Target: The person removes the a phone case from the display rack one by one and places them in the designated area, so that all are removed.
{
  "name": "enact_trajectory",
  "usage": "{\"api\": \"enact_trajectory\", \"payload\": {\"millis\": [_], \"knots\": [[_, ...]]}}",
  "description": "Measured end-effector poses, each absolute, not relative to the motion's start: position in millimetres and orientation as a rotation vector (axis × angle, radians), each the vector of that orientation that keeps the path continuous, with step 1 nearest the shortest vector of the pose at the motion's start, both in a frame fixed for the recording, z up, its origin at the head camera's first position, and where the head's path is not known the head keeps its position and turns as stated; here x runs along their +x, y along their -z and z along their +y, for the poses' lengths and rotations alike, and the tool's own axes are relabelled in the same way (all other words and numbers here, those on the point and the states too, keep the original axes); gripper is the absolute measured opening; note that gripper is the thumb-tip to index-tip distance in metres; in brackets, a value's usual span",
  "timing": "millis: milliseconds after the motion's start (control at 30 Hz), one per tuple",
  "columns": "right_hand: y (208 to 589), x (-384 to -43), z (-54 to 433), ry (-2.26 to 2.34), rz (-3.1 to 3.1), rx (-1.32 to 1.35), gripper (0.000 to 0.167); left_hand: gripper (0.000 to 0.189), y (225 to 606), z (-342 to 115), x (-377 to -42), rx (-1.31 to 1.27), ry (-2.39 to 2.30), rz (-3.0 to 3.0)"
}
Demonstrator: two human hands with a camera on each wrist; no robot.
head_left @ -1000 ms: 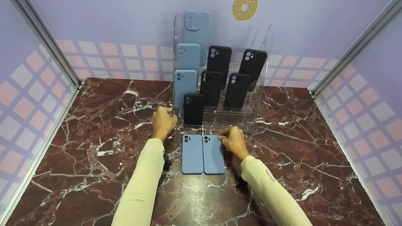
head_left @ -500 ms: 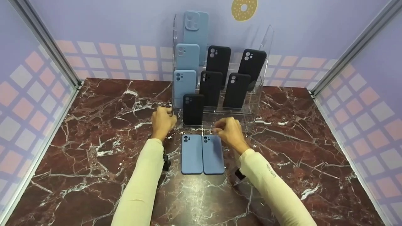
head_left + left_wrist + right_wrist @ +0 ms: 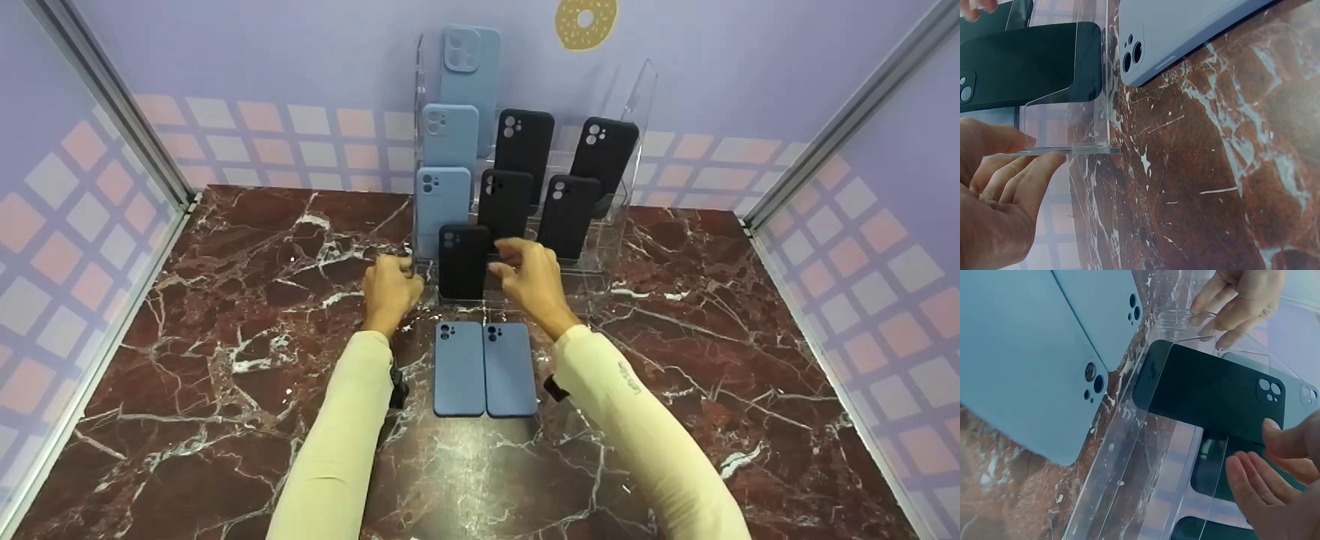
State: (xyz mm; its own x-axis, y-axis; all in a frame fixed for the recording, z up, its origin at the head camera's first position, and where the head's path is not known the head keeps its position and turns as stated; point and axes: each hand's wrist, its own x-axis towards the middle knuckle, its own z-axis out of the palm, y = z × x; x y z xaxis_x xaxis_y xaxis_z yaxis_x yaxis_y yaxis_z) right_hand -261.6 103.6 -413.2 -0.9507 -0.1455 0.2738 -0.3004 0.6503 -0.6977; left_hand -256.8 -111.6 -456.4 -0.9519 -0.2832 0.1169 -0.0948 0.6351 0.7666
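The left hand (image 3: 391,289) is pinching the clear rack (image 3: 589,282) by its left edge. The right hand (image 3: 531,280) (thumb and fingers parted) is hovering beside the front black case (image 3: 463,264), which is standing near the rack's front-left corner.

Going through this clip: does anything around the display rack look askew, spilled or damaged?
I see no spill or damage. The two blue-grey cases lie flat side by side, and the black cases stand in the clear rack. One mild mismatch: the top light-blue case has a larger camera surround than the others.
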Motion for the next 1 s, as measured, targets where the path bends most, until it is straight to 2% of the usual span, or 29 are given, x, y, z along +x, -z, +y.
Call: {"api": "enact_trajectory", "payload": {"millis": [167,333,1000], "knots": [[416,-267,93,-1.191,-2.573,0.409,0.044,0.038,456,-111,-257,0.311,1.211,-2.637],[421,-270,86,-1.129,-2.54,0.46,0.045,0.037,456,-112,-257,0.311,1.208,-2.639],[435,-277,85,-1.295,-2.181,0.534,0.014,0.032,457,-113,-258,0.306,1.192,-2.647]]}}
